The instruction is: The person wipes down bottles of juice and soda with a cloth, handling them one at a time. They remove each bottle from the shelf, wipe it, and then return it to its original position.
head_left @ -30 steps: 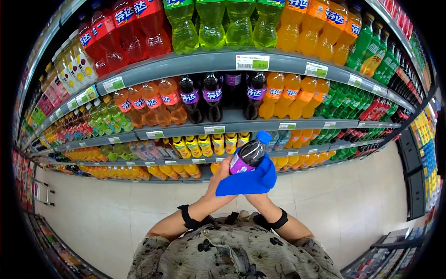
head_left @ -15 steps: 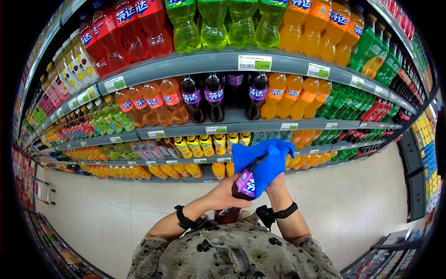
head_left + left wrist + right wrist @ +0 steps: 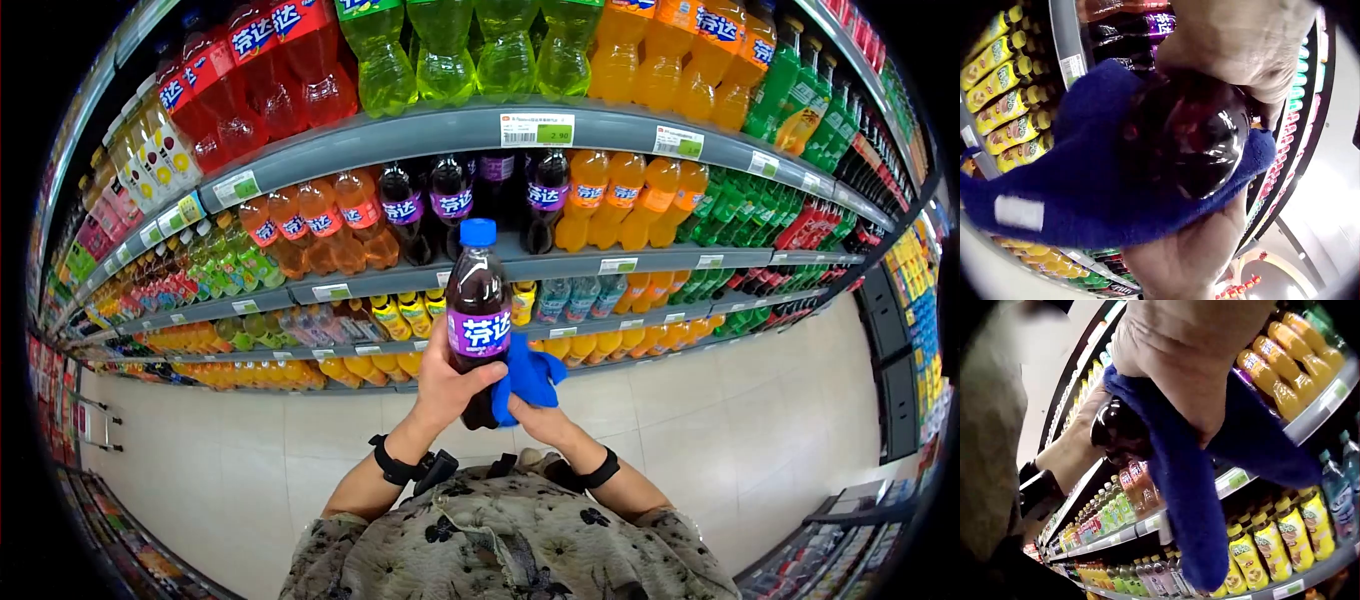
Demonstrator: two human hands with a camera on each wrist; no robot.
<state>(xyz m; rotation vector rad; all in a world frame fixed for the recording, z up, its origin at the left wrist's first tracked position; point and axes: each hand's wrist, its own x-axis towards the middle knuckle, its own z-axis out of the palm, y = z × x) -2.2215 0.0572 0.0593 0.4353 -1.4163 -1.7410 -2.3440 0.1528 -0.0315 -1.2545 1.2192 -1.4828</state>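
Observation:
A dark soda bottle (image 3: pixel 478 290) with a blue cap and purple label stands nearly upright in front of the shelves. My left hand (image 3: pixel 440 385) grips it around its lower half, thumb across the front. My right hand (image 3: pixel 542 422) holds a blue cloth (image 3: pixel 530 376) against the lower right side of the bottle. From the left wrist, the bottle's glossy base (image 3: pixel 1210 140) shows with the cloth wrapped partly round it. In the right wrist view the cloth hangs in two folds below my right hand (image 3: pixel 1179 362), whose fingertips are mostly hidden.
Shelves (image 3: pixel 570 265) full of bottled drinks curve across the front. More dark purple-label bottles (image 3: pixel 403 210) stand on the middle shelf beside orange ones (image 3: pixel 622 200). Price tags (image 3: pixel 537 131) line the shelf edges. Pale tiled floor (image 3: pixel 700 430) lies below, with a cart (image 3: pixel 98 425) at left.
The bottle has gone from tilted and largely covered by the cloth to nearly upright with its cap exposed. The cloth and my right hand have moved down to its lower part.

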